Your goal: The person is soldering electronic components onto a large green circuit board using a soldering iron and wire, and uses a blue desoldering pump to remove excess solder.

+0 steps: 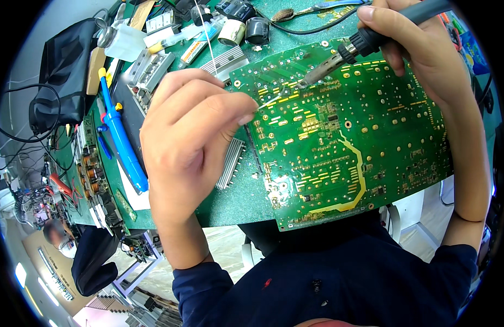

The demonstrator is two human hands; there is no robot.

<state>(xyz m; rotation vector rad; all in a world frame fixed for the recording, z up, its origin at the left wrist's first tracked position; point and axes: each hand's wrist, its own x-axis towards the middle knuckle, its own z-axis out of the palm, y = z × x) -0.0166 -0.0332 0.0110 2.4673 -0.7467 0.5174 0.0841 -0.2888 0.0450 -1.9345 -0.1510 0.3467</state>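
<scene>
A large green circuit board [388,139] lies tilted in front of me, solder side up, its near edge overhanging the table edge. My right hand [418,52] grips a soldering iron [347,53] by its dark handle. The iron's tip touches or hovers just over the board's far left part, among yellow-gold pads. My left hand [189,128] pinches a thin solder wire [272,101], whose end reaches close to the iron tip. More of the strand rises from behind my left fingers. Whether the wire touches the tip cannot be told.
Left of my hand lie a blue desoldering pump [121,139], a row of board parts [91,174] and a clear bottle [121,42]. Finned heat sinks [230,163], a glue tube [200,44], capacitors [257,31] and a brush [285,14] crowd the green mat. Another person sits at far left.
</scene>
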